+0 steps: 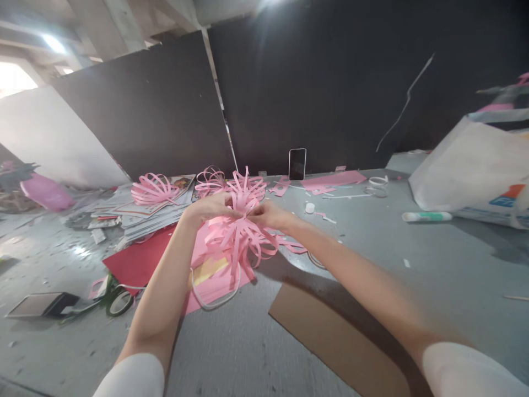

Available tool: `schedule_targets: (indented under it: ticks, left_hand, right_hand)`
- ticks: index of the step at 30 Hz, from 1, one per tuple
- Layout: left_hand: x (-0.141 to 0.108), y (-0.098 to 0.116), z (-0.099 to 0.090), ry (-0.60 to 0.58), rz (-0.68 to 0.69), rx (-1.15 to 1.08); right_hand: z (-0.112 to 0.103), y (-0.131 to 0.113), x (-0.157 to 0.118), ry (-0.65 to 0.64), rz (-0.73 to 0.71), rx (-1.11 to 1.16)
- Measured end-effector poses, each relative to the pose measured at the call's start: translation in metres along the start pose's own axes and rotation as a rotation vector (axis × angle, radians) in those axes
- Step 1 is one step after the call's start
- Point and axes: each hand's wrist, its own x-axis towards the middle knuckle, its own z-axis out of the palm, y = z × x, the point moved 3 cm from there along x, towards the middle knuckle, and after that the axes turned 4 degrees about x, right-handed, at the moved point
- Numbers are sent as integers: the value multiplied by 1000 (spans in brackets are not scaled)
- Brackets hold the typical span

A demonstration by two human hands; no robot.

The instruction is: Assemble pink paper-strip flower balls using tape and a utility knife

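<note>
Both hands meet at the middle of a pink paper-strip bow [243, 240], whose looped strips fan out above and below. My left hand [212, 205] is closed on its left side, the fingertips partly hidden among the loops. From the right, my right hand [270, 214] pinches the same gathered centre. Pink paper sheets [210, 292] lie beneath the bow, with a yellow piece [210, 270] on them. A thin white cord [219, 304] curves down below the bow. Behind my left hand sit more pink loops [210, 179].
At left are another looped pink bow [152, 189] on stacked papers [144, 227], red paper [140, 259] and green-handled scissors [118, 302]. Brown cardboard [330, 336] lies in front. A phone [297, 164] leans on the dark wall; a glue stick [427, 216] and white bag [467, 165] stand right.
</note>
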Motion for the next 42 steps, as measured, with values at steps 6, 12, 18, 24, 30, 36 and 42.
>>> schedule_targets:
  ticks: [6,12,18,24,30,36,42]
  left_hand:
    - [-1,1,0,7,-6,10]
    - [1,-3,-2,15,4,40]
    - [2,-8,-2,-17,29,-9]
    - [2,-11,-5,15,13,1]
    - [2,-15,-10,37,-27,84]
    - [2,-18,-12,41,-54,139]
    - [0,-16,-14,44,-109,207]
  right_hand:
    - [-1,2,2,-12,-37,-21]
    - [-1,-1,0,-33,-33,-4]
    - [-3,-9,-5,-40,-47,30]
    - [-5,-11,-5,-49,-38,86]
    - [-15,-9,-5,-62,-1,69]
    - [-27,-2,0,-95,-80,70]
    - [-29,3,4,-113,-81,87]
